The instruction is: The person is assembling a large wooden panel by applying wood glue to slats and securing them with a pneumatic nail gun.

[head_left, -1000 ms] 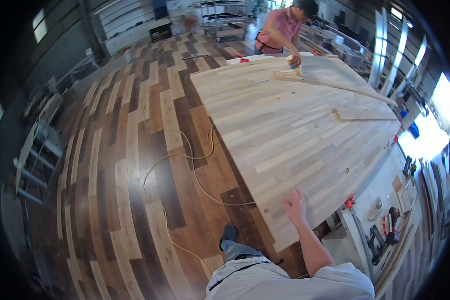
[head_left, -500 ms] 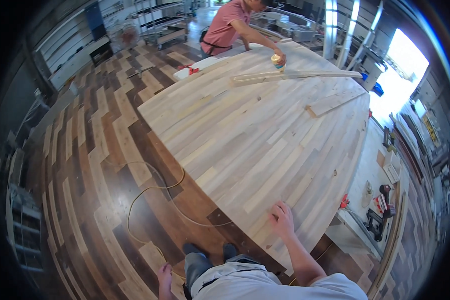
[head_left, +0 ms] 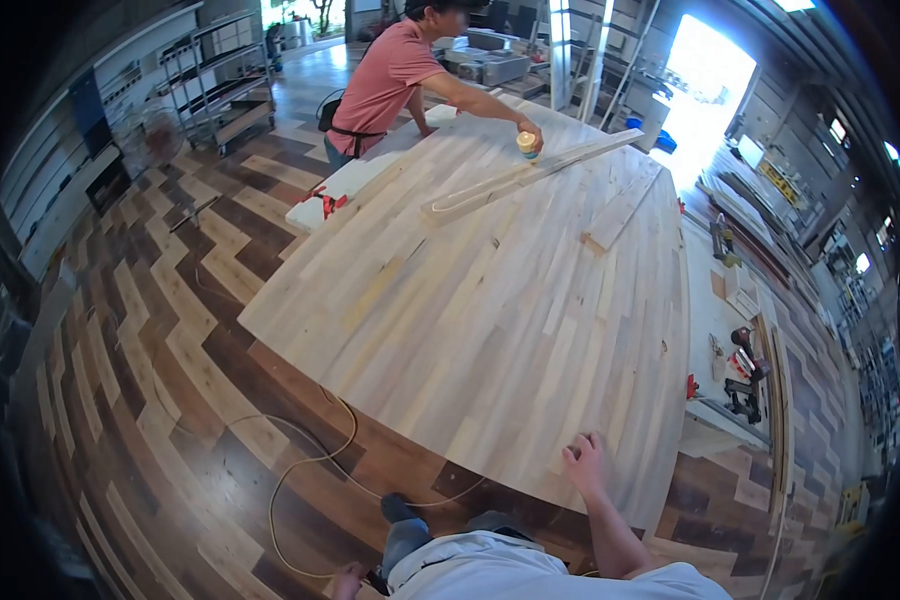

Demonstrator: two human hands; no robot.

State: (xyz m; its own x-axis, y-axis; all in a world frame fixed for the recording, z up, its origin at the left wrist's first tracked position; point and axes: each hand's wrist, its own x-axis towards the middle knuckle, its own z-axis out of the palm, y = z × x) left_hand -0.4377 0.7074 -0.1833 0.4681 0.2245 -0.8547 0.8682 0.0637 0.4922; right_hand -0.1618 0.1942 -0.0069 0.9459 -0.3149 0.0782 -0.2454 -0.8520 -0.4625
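Observation:
My right hand (head_left: 584, 464) rests on the near right part of a large light wooden panel (head_left: 450, 340) made of many narrow strips. Its fingers are slightly bent and spread on the wood, holding nothing. Low at the bottom edge, my left hand (head_left: 348, 580) hangs beside my leg, away from the panel; its fingers are too small and blurred to read. A long pale board (head_left: 530, 178) lies slantwise across the panel's far part, and a shorter board (head_left: 625, 208) lies to its right.
Across the panel, a person in a pink shirt (head_left: 395, 75) holds a small yellow-and-blue container (head_left: 527, 145) by the long board. A yellow hose (head_left: 275, 500) curls over the floor near my feet. At right, a white bench (head_left: 705, 310) carries a red-and-black power tool (head_left: 742, 358).
My view has swung, so the panel sits lower and further left. My right hand stays on the panel near its edge. The left hand has dropped toward the bottom of view.

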